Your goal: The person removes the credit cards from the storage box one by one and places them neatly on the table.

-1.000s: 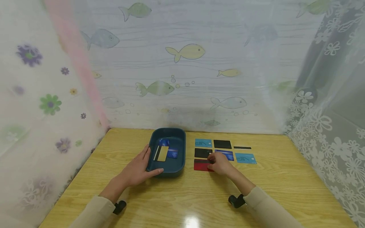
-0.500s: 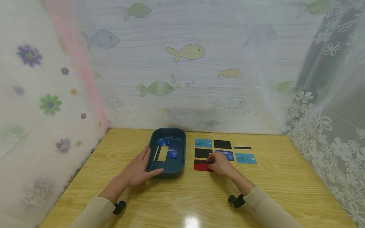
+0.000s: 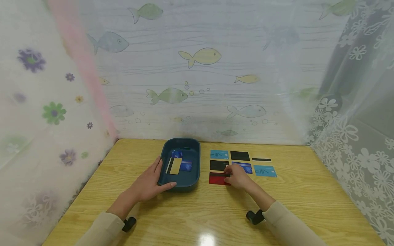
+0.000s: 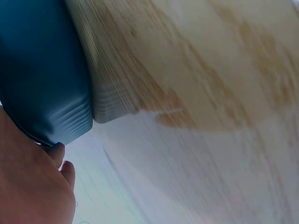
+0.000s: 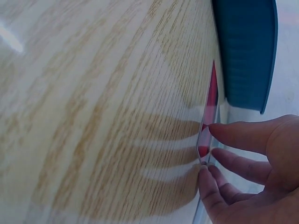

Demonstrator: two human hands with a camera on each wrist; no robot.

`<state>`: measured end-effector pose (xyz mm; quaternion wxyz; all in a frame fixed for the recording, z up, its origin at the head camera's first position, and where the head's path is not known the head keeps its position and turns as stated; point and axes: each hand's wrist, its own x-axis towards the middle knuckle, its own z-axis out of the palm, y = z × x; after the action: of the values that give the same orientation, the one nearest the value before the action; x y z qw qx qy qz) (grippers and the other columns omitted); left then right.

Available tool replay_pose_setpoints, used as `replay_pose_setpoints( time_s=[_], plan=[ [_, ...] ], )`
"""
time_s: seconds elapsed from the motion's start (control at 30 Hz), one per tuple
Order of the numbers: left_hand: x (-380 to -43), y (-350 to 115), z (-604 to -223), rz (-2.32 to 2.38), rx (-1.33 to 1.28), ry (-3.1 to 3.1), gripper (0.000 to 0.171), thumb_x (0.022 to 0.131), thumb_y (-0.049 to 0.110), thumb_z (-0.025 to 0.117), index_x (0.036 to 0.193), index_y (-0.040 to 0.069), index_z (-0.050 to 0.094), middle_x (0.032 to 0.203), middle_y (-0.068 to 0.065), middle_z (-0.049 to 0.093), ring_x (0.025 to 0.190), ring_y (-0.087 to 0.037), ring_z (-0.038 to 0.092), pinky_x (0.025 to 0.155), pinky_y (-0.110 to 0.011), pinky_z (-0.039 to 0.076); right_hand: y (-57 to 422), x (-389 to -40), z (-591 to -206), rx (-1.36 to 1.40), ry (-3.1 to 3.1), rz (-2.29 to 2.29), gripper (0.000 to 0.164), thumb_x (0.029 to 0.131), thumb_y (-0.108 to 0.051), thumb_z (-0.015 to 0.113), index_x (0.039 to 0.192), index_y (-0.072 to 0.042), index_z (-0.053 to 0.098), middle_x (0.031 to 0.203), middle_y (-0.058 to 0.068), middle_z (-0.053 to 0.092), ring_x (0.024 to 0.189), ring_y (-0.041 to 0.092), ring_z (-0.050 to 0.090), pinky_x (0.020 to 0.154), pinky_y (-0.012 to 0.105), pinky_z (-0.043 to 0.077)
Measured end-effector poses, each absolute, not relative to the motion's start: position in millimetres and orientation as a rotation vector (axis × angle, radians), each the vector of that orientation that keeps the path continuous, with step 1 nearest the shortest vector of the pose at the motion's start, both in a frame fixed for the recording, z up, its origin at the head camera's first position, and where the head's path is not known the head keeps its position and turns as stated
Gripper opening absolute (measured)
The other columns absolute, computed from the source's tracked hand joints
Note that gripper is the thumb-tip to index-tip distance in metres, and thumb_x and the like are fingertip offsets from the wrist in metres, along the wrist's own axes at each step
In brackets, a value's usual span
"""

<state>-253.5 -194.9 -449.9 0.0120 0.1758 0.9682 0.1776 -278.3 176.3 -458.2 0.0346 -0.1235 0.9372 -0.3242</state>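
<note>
A dark blue plastic tray holds a gold bank card with a black stripe and two blue bank cards. My left hand rests against the tray's left side with fingers extended, its thumb along the front rim. In the left wrist view, fingertips of that hand touch the tray wall. My right hand has its thumb and curled fingertips at the right end of a red bank card lying on the table. Up close, the right hand pinches that red card by its edge.
Behind the red card lie two black cards, two light blue cards, a dark blue card and a pale card with a black stripe. Patterned curtains enclose the wooden table at back and sides.
</note>
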Motion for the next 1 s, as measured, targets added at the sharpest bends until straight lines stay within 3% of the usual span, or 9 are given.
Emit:
replay_pose_setpoints(
  time_s=[0.43,0.7,1.0],
  plan=[
    [-252.9,-194.8,-449.3,0.561,0.549,3.008,0.12,0.087,0.084,0.049,0.163,-0.002,0.012,0.171,-0.017,0.005,0.154,-0.042,0.018,0.119,-0.061,0.027,185.3,-270.0,-447.7,-0.416,2.86,-1.006,0.027,0.091,-0.004,0.07,0.116,0.005,0.071,0.118,0.018,0.069,0.112,0.038,0.063,0.096,0.054,0.052],
    [-252.6,-195.5,-449.8,0.563,0.556,3.012,0.12,0.088,0.083,0.049,0.162,-0.003,0.012,0.171,-0.018,0.006,0.154,-0.042,0.018,0.119,-0.061,0.027,196.5,-263.3,-438.5,-0.511,2.818,-1.003,0.022,0.092,-0.004,0.069,0.113,0.003,0.072,0.113,0.015,0.071,0.106,0.037,0.064,0.09,0.052,0.055],
    [-251.3,-195.1,-447.1,0.565,0.546,3.002,0.12,0.088,0.084,0.048,0.163,-0.002,0.012,0.171,-0.018,0.005,0.154,-0.042,0.019,0.118,-0.061,0.029,191.7,-253.5,-422.6,-0.63,2.752,-1.037,0.03,0.093,-0.008,0.073,0.121,0.003,0.068,0.119,0.015,0.068,0.108,0.038,0.063,0.089,0.049,0.055]
  ],
)
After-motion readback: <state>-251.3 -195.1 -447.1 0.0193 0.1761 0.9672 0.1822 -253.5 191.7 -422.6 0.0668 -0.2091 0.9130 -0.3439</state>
